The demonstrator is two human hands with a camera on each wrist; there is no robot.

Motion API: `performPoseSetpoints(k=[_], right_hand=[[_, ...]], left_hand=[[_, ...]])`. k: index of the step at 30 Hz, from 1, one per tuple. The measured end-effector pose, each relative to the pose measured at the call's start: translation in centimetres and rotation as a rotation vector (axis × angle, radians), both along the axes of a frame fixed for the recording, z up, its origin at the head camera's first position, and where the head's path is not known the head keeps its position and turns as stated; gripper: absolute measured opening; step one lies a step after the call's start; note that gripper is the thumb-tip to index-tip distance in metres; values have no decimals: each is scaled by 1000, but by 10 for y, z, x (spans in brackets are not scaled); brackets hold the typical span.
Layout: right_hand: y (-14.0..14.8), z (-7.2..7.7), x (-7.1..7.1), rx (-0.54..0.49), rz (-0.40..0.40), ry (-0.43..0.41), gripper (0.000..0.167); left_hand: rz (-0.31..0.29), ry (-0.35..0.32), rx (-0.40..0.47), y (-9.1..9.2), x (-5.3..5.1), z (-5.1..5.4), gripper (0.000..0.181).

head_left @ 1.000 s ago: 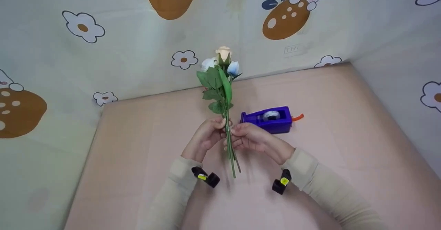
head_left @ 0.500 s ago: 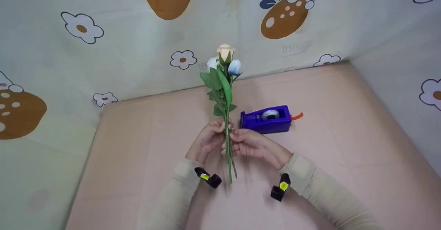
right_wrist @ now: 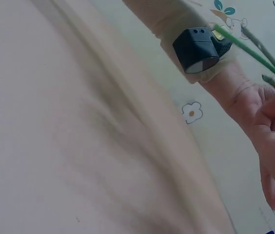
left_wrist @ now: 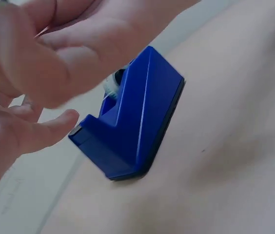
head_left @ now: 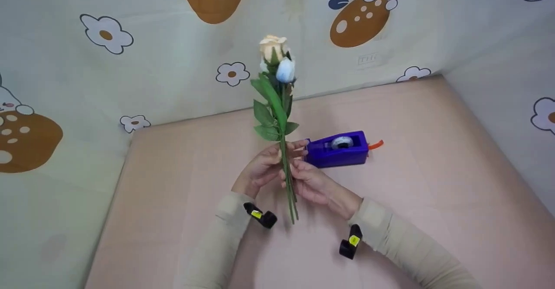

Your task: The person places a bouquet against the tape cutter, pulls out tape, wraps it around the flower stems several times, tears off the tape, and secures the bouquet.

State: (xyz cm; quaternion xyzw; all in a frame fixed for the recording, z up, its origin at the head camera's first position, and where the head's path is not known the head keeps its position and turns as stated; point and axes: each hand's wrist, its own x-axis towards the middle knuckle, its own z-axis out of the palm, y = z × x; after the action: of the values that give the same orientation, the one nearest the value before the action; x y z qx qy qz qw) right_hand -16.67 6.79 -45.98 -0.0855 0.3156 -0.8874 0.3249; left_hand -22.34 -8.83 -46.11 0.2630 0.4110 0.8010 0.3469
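A small bunch of artificial flowers (head_left: 282, 113) stands nearly upright between both hands, a cream rose on top and a pale blue bud just below. My left hand (head_left: 262, 167) holds the stems from the left, its thumb against them, while some fingers reach straight out behind them to the right. Just lower, my right hand (head_left: 314, 185) pinches the same stems with thumb and fingers. In the right wrist view, the green stem ends (right_wrist: 254, 51) poke out above the hands. Behind my right hand sits a purple-blue tape dispenser (head_left: 340, 152), carrying a tape roll (head_left: 342, 142).
The table (head_left: 173, 219) has a pinkish cover. A patterned cloth (head_left: 169, 76) hangs behind it and on both sides. An orange strip (head_left: 376, 144) sticks out at the dispenser's right end. Each sleeve cuff bears a black wrist camera (head_left: 262, 217).
The bunch has risen and turned, so the blue bud now sits in front below the rose. Some left-hand fingers have stretched out to the right behind the stems. The tape dispenser stays put.
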Motion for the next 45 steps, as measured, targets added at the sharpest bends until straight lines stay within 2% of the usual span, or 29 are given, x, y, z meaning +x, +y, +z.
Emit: performPoseSetpoints(k=[2,7,9,11,14,18,22,28,31,34,37,40,43,45], right_hand=[[1,2,-1,64,-83,36,14],[-1,10,-6,271,-298,143,16],[-3,13,-7,315,-370,161,16],[-3,16,-7,338,-419,170,13],[-2,19,-7,371,-438,182,9],[1,19,-7,466,-309,205,22],[1,14,-9,536,-194,185,22],[-4,4,-8,575,-205,145,21],[-2,3,-8,585,-184,160,20],[7,11,-9,616,-165,208,29],[28,25,-13,666,-223,277,45],[64,39,-21,770,-363,334,47],[109,48,-28,977,-495,417,43],[140,48,-31,1130,-557,478,42]], left_hand=[[99,32,-115,0,1,6,20],[437,177,-467,7,13,23,18],[511,236,-551,10,19,30,21],[526,276,-585,12,24,35,26],[497,326,-574,11,27,38,32],[487,352,-551,8,27,34,33],[502,305,-520,10,25,23,32],[485,215,-540,15,26,14,29],[486,212,-563,14,27,14,27],[514,227,-582,11,26,17,26],[604,225,-614,3,24,25,23],[691,189,-708,-16,20,34,21],[722,169,-851,-44,21,38,22],[743,162,-937,-61,24,35,24]])
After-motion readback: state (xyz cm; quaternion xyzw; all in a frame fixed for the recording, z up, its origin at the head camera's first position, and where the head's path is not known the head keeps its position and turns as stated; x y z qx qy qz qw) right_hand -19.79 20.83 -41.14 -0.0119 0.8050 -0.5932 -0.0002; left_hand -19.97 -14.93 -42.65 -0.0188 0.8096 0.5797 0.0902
